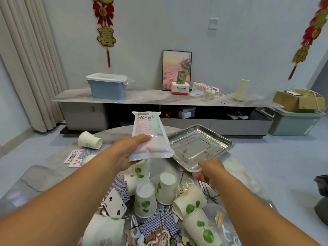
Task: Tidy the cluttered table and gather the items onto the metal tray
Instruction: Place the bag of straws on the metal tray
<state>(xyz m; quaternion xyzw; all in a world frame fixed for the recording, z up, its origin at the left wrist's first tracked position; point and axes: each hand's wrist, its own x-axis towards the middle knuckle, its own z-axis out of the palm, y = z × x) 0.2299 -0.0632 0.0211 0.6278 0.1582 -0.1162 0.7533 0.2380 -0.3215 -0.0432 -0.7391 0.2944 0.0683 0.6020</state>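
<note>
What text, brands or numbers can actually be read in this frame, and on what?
"Panasonic": white and red box on the far counter; the smaller line beneath it is too small to read.
Plastic packet in the left hand: large Chinese characters, small print and barcode, all too blurred to quote.
Red wall hangings: gold characters, not clearly readable.
Playing cards: club pips visible; corner indices blurred.

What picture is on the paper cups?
Green leafy sprigs on white paper cups, clearest in the head view.
</note>
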